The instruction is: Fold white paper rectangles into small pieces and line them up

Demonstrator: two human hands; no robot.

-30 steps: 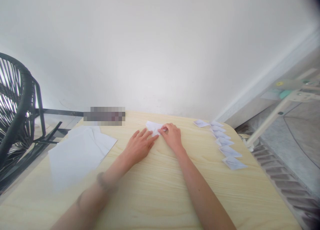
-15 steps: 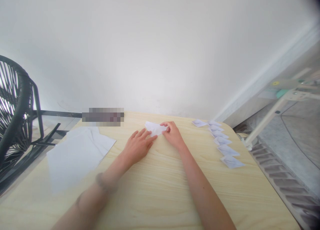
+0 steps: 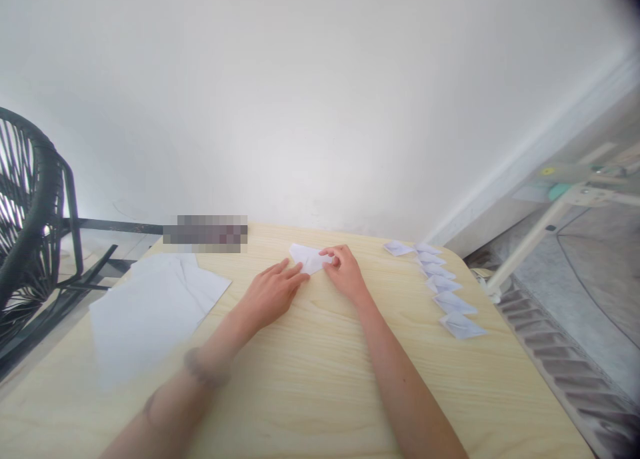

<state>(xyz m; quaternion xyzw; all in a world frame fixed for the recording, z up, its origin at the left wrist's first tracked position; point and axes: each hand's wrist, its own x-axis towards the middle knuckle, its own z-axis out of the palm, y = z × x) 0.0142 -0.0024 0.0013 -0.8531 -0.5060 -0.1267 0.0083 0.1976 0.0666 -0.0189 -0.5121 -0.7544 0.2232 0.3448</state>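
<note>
While left hand (image 3: pixel 274 292), flattened, touches angular folded white paper (image 3: pixel 311 258), right hand (image 3: pixel 345 272) curls at its end, grip unclear.

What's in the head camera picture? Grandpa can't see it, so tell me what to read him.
A person's left hand and right hand touch a small folded white paper on a wood-grain table. Folded paper diamonds lie to the right, most in a row; loose white sheets lie left, a black woven chair farther left.

Counted two hands (image 3: pixel 273 292) (image 3: pixel 346 276), one folded paper (image 3: pixel 304 253) between, about seven folded papers (image 3: pixel 463 326) near tabletop's (image 3: pixel 310 379) right edge, one corded chair (image 3: pixel 46 199); left-edge sheets (image 3: pixel 155 312) overlapped, uncountable.
</note>
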